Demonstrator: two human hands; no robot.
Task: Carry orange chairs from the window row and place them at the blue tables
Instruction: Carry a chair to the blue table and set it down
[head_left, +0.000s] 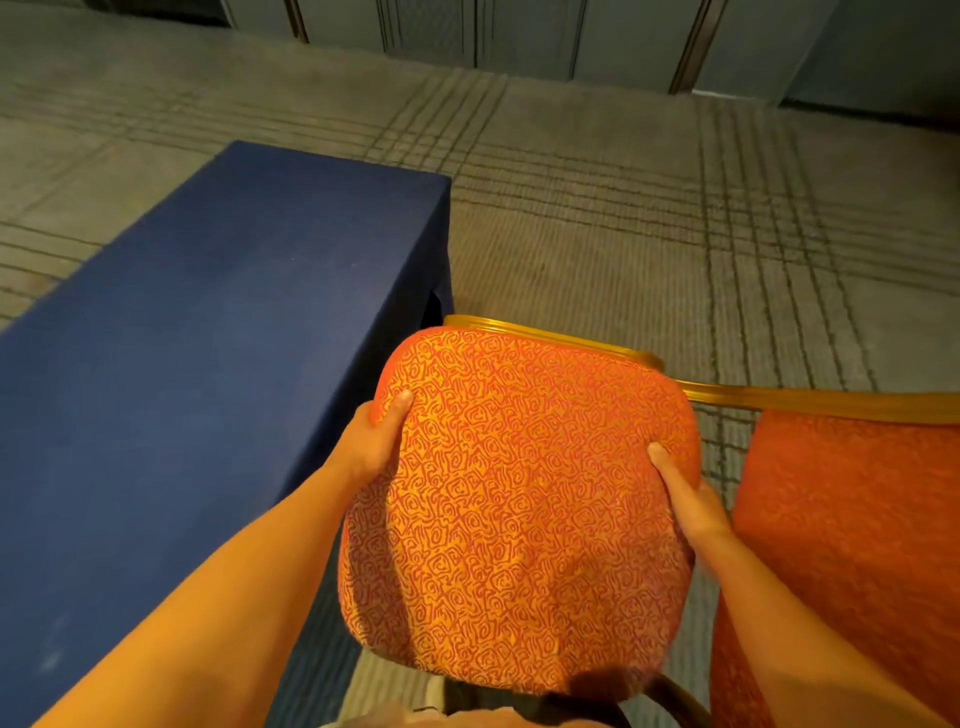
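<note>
An orange chair (519, 493) with a swirl-patterned cushion and a gold frame fills the lower middle of the head view. My left hand (375, 441) grips the cushion's left edge, thumb on top. My right hand (685, 499) grips its right edge, thumb lying on the fabric. The chair is beside the right end of a blue-covered table (208, 338), which runs from the lower left toward the middle. Whether the chair's legs touch the floor is hidden.
A second orange chair (852, 519) with a gold top rail stands close on the right. Grey carpet with dark line patterns (623, 208) spreads ahead. Pale wall panels (519, 36) run along the far edge.
</note>
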